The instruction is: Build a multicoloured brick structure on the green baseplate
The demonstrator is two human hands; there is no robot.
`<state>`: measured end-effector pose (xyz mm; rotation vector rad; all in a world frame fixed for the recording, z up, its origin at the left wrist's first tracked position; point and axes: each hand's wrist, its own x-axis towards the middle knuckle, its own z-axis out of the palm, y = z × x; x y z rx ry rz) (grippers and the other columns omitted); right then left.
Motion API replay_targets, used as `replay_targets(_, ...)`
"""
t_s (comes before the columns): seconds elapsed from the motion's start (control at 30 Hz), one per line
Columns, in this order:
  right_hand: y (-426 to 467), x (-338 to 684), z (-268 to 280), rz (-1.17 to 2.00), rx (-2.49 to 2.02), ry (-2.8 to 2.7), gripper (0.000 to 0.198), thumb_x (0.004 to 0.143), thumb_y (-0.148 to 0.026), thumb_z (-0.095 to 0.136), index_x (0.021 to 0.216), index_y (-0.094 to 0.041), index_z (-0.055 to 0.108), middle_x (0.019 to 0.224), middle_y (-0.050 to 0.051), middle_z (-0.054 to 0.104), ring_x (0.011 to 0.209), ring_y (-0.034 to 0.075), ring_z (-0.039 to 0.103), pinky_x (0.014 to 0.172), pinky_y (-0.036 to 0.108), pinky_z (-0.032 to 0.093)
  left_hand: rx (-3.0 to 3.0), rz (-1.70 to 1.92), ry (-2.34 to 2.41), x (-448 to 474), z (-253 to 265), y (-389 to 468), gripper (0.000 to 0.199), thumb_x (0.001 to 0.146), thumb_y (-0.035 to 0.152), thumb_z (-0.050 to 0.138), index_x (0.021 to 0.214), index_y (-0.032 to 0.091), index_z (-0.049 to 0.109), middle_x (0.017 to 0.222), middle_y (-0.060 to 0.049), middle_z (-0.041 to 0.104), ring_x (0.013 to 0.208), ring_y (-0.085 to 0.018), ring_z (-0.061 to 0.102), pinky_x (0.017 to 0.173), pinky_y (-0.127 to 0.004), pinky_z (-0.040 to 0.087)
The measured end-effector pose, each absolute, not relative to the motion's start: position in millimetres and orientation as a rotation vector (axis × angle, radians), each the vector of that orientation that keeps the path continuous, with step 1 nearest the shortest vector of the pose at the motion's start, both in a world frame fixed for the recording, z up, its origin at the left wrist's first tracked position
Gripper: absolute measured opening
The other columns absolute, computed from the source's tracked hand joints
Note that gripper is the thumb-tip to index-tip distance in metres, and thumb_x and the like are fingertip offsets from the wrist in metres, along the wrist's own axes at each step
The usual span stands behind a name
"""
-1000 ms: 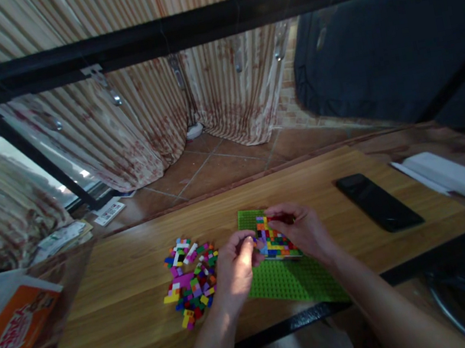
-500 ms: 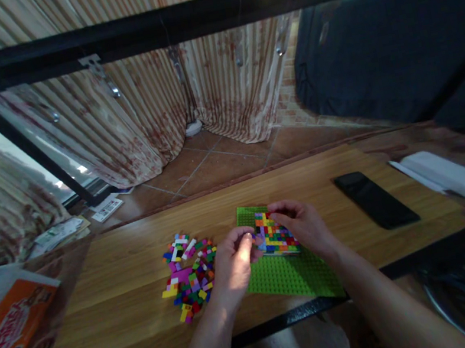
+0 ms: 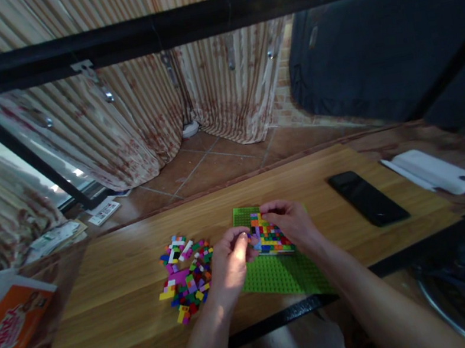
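A flat block of multicoloured toy bricks [image 3: 266, 239] sits on the green baseplate [image 3: 289, 279]. At its far edge my right hand [image 3: 291, 222] has thumb and forefinger pressed together against the top bricks; whatever lies between those fingertips is hidden. My left hand [image 3: 232, 261] is closed in a pinch at the block's left side, above the baseplate. A small bluish-purple brick [image 3: 250, 237] shows at its fingertips, too little of it visible to tell its shape. Left of that hand, a pile of loose bricks [image 3: 183, 278] in many colours lies on the wooden table [image 3: 113, 291].
A black phone [image 3: 367, 198] lies on the table to the right. Beyond it is a white flat object [image 3: 441, 170] near the table's right end. An orange and white package [image 3: 11, 333] stands off the left end. A dark bar [image 3: 196, 21] crosses above, before striped curtains [image 3: 128, 120].
The view has shifted slightly. My right fingertips have moved a little left along the block's far edge. My left hand keeps its pinch beside the block.
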<state>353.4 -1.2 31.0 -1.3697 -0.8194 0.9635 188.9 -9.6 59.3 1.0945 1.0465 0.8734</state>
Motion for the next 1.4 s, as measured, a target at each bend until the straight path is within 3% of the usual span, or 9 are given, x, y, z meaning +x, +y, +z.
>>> replay_targets(0.37, -15.8, 385.8, 40.0, 0.901, -1.327, -0.615, 0.031, 0.056, -0.041, 0.079, 0.078, -0.020, 0.072, 0.077, 0.003, 0.072, 0.069, 0.014, 0.063, 0.061, 0.025, 0.048, 1.067, 0.882, 1.052, 190.2, 61.1, -11.2, 0.026, 0.075, 0.033, 0.065, 0.092, 0.014, 0.064, 0.069, -0.003, 0.069, 0.052, -0.010, 0.058, 0.051, -0.021, 0.043)
replay_targets(0.53, -20.7, 387.9, 39.8, 0.978, -1.342, -0.825, 0.033, 0.057, -0.043, 0.080, 0.078, -0.020, 0.071, 0.077, 0.003, 0.072, 0.069, 0.016, 0.064, 0.065, 0.029, 0.050, 1.044, 0.883, 1.050, 190.6, 59.6, -10.3, 0.027, 0.073, 0.035, 0.067, 0.091, 0.014, 0.065, 0.069, -0.003, 0.069, 0.052, -0.010, 0.058, 0.051, -0.021, 0.043)
replay_targets(0.93, -19.8, 383.5, 39.0, 1.060, -1.321, -0.777, 0.023, 0.052, -0.028, 0.075, 0.073, -0.020, 0.072, 0.074, 0.002, 0.072, 0.066, 0.016, 0.063, 0.064, 0.030, 0.050, 1.065, 0.892, 1.054, 190.5, 59.8, -10.1, 0.024, 0.075, 0.031, 0.065, 0.092, 0.013, 0.065, 0.068, -0.003, 0.069, 0.052, -0.010, 0.058, 0.051, -0.021, 0.045)
replay_targets(1.2, -19.0, 380.6, 38.4, 1.070, -1.323, -0.766, 0.025, 0.051, -0.029, 0.074, 0.074, -0.020, 0.072, 0.072, 0.001, 0.071, 0.062, 0.015, 0.061, 0.062, 0.030, 0.050, 1.097, 0.972, 0.960, 189.3, 61.8, -10.8, 0.025, 0.078, 0.023, 0.062, 0.101, 0.014, 0.063, 0.087, -0.007, 0.073, 0.060, -0.011, 0.063, 0.060, -0.024, 0.050)
replay_targets(1.3, -21.6, 379.2, 39.0, 0.945, -1.383, -0.830, 0.025, 0.058, -0.032, 0.073, 0.079, -0.019, 0.071, 0.079, 0.004, 0.072, 0.069, 0.018, 0.064, 0.068, 0.034, 0.052, 1.114, 0.974, 0.945, 190.1, 61.6, -10.8, 0.027, 0.080, 0.021, 0.059, 0.105, 0.014, 0.062, 0.089, -0.007, 0.073, 0.063, -0.012, 0.064, 0.062, -0.024, 0.051)
replay_targets(1.4, -29.9, 372.7, 45.1, 0.606, -1.450, -1.100, 0.021, 0.075, -0.035, 0.066, 0.090, -0.021, 0.071, 0.094, 0.006, 0.071, 0.085, 0.021, 0.065, 0.080, 0.038, 0.051, 1.141, 0.962, 0.950, 191.1, 61.2, -12.2, 0.030, 0.082, 0.021, 0.058, 0.111, 0.014, 0.060, 0.086, -0.006, 0.073, 0.064, -0.013, 0.065, 0.064, -0.025, 0.052)
